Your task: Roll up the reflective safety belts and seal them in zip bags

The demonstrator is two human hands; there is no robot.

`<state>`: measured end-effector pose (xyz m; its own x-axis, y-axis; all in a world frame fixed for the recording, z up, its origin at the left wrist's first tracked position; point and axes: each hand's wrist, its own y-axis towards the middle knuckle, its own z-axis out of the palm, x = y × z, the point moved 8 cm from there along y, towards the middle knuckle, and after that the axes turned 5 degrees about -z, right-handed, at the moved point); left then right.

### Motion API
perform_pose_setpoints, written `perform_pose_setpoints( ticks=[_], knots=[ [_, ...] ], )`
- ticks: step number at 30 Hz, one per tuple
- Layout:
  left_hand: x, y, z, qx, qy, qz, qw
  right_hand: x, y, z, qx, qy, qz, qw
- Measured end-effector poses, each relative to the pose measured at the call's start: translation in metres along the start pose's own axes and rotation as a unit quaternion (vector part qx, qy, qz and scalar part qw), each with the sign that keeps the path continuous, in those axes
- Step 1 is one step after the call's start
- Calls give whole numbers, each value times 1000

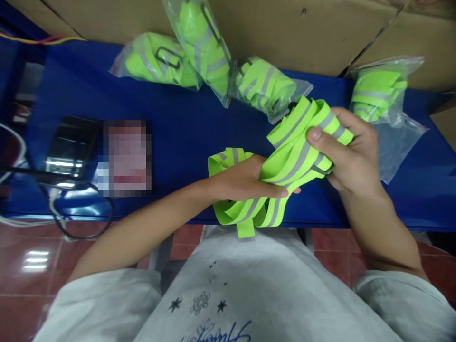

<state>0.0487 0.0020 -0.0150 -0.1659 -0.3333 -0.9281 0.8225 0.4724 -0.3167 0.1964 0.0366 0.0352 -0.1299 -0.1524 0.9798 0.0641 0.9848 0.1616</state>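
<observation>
A neon-yellow reflective strap (299, 152) with grey stripes is bunched in folds between my two hands, above the table's front edge. My right hand (352, 147) grips the upper folds, thumb on top, close to a dark buckle (320, 170). Lower down, my left hand (252, 180) is closed around the middle of the strap. Loose loops hang below and to the left of that hand, one end dropping past the table edge. Part of the left fingers is hidden by the strap.
Several clear bags of rolled neon straps (160, 59) lie along the back of the blue table (178, 123). A flat clear zip bag (395, 142) lies at right. On the left are a black device (71, 147), cables and a blurred item (128, 156). Cardboard boxes (285, 28) stand behind.
</observation>
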Motion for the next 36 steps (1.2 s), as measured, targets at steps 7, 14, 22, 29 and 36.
perform_pose_setpoints(
  ticks=[7, 14, 22, 29, 36],
  knots=[
    [-3, -2, 3, -18, 28, 43, 999, -32, -8, 24, 145, 66, 191, 969],
    [-13, -5, -10, -69, 94, 60, 991, -11, 1, 23, 147, -97, -52, 983],
    [-13, -3, -16, -96, 112, 67, 987, 2, -17, 34, 275, -174, -92, 941],
    [-1, 4, -13, -59, 20, 30, 998, -14, -20, 36, 228, -195, -51, 952],
    [17, -4, 19, 121, -266, -93, 952, -3, -17, 27, 233, -181, -52, 954]
  ],
)
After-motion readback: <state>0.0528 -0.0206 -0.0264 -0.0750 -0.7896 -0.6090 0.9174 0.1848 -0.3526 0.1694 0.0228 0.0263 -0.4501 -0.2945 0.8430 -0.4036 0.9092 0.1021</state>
